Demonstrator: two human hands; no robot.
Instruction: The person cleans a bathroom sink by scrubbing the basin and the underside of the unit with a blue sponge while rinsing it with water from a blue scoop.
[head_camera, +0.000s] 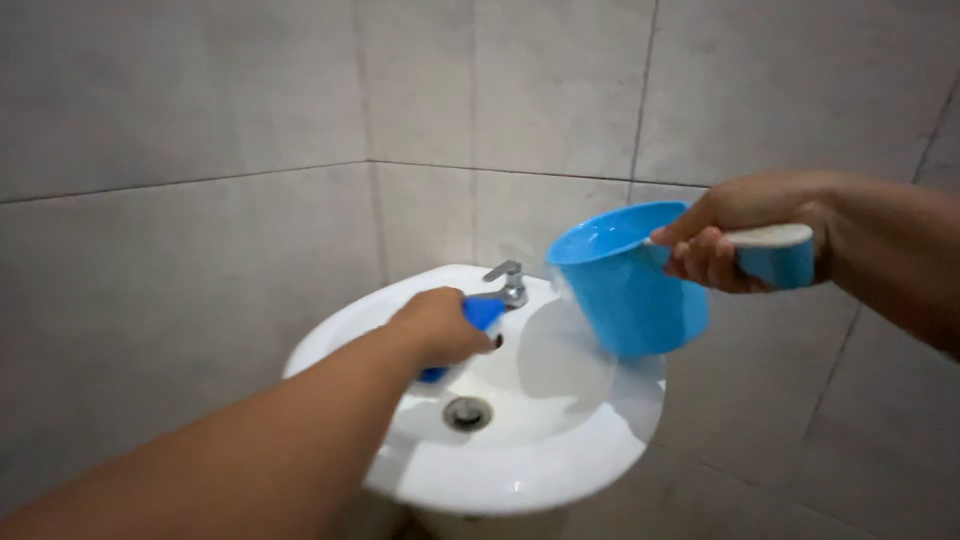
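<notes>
While R hand (735, 240) grips smooth blue plastic dipper (625, 285), L hand (440, 325) clasps blue-handled brush (480, 315) over glossy white sink (520, 470).

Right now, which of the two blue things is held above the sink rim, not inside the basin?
The blue scoop in the right hand; the small blue brush in the left hand is down inside the sink.
</notes>
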